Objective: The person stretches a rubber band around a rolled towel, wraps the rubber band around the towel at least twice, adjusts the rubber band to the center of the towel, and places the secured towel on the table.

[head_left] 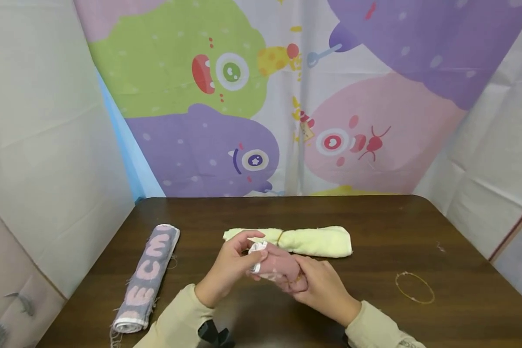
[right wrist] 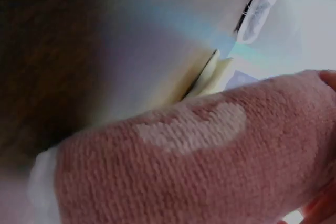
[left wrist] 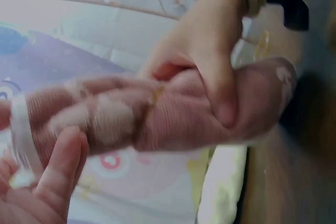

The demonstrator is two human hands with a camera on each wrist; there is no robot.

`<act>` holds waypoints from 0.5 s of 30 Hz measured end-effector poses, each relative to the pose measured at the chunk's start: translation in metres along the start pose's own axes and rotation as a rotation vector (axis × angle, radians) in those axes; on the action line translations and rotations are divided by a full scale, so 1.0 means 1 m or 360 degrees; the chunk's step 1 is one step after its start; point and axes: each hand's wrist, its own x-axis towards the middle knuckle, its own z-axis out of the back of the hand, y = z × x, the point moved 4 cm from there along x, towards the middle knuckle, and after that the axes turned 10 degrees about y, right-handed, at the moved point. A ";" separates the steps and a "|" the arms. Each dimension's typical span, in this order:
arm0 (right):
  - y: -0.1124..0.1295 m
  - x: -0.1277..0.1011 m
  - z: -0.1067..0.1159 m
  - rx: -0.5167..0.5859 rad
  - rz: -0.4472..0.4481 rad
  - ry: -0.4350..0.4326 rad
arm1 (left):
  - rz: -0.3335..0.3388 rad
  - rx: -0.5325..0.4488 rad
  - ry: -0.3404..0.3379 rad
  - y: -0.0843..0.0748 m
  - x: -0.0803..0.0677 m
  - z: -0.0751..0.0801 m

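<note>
While the left hand (head_left: 228, 270) and right hand (head_left: 322, 287) are curling their fingers round the soft, light rolled pink terry towel (head_left: 276, 266) just before the yellow rolled towel (head_left: 306, 240), gripping mid-roll is looking safest.

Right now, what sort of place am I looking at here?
Probably a small makeshift work booth: a dark wooden table closed in by white sheets and a cartoon monster curtain, with rolled towels on it.
</note>
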 end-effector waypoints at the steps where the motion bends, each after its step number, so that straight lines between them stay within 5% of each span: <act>1: -0.001 0.000 0.001 0.0025 0.0002 -0.0022 | -0.0054 0.0046 0.0042 -0.001 0.001 -0.001; 4: -0.005 0.000 0.003 0.0204 -0.0030 0.0027 | -0.0261 0.0267 0.0217 -0.004 0.001 -0.002; 11: -0.017 -0.002 0.001 0.1010 -0.0207 0.0505 | -0.0699 0.0882 0.0520 -0.012 -0.003 0.003; 15: -0.021 -0.003 0.005 0.1207 -0.0204 0.0622 | -0.0895 0.0974 0.0631 -0.019 -0.009 0.002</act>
